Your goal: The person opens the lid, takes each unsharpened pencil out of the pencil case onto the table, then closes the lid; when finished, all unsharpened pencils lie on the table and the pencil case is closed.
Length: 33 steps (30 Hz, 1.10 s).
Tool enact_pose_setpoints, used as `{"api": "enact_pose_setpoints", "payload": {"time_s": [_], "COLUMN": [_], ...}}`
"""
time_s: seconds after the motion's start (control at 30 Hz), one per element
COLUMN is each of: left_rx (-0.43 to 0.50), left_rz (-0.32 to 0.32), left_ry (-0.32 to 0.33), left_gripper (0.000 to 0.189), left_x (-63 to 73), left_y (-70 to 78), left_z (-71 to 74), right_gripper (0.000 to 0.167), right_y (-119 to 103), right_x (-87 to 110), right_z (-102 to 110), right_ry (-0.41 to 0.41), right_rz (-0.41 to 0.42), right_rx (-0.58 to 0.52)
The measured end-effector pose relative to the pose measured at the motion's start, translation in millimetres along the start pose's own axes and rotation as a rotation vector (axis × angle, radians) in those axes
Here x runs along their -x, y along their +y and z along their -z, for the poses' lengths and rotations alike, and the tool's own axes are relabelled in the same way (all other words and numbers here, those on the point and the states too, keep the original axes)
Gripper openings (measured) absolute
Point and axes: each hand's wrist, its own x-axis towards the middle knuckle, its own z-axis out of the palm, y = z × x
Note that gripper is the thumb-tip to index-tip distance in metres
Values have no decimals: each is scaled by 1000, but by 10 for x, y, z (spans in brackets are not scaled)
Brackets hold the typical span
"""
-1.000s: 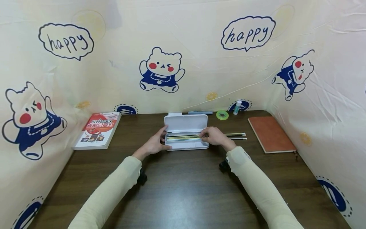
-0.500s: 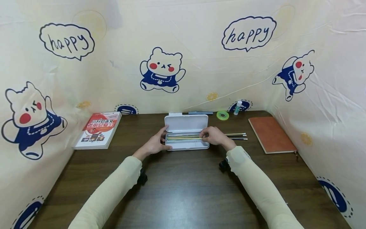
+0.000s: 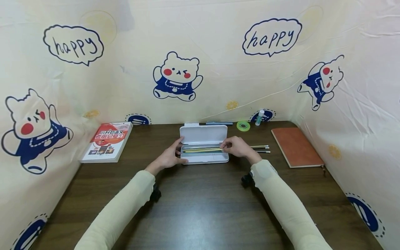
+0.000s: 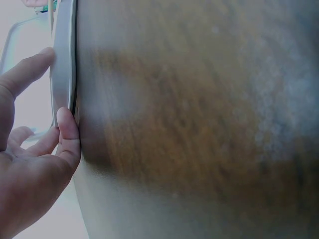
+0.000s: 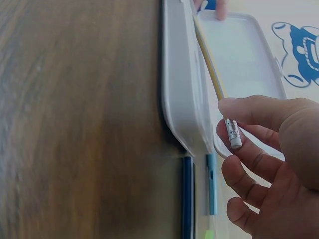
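Note:
An open white pencil case [image 3: 206,159] lies at the back middle of the table, its lid [image 3: 203,134] raised. My left hand [image 3: 168,157] grips the left end, with thumb and fingers on the case wall [image 4: 63,74] in the left wrist view. At the other end, my right hand [image 3: 236,146] pinches a yellow pencil [image 5: 212,64] close to its white eraser, between thumb and index finger. That pencil reaches over the tray at a slight tilt. Several pencils [image 3: 200,150] show along the tray, partly overlapped by the held one.
Loose pencils [image 3: 260,151] lie right of the case, partly behind my right wrist. Along the back stand or lie a blue pen [image 3: 218,123], a green tape roll [image 3: 243,125] and a glue stick [image 3: 259,117]. A brown notebook [image 3: 297,146] is at right, a book [image 3: 106,142] at left.
My right hand has shifted slightly right and up along the case, the yellow pencil between its fingers. The left hand and the case have stayed in place.

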Motion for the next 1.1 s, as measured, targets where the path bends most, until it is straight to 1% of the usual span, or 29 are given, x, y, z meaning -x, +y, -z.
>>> {"api": "enact_pose_setpoints", "payload": {"time_s": [0.17,0.33,0.5,0.73,0.9,1.0,1.1], "left_rx": [3,17,7,8,10,11,13], "left_rz": [7,4,-6,-8,-7,-4,-4], "left_ry": [-3,-3,-3,-1,-3,-4,-4], "left_gripper": [107,107,107,108,107,107,107], "left_x": [-11,-15,-18,-17,-20,-22,-21], "left_y": [-12,-22,-23,-4,-27,-33,-27], "left_z": [0,2,7,13,-1,-8,-10], "right_gripper": [9,9,11,17,16,16,16], "right_y": [62,159,272,438,588,676,765], "right_x": [60,145,253,423,541,614,677], "right_z": [89,193,316,493,583,633,672], "right_ry": [26,67,91,116,146,156,164], "right_rz": [34,47,26,-46,-57,-55,-81], "right_rx": [-12,-23,-33,-34,-12,-21,-31]}}
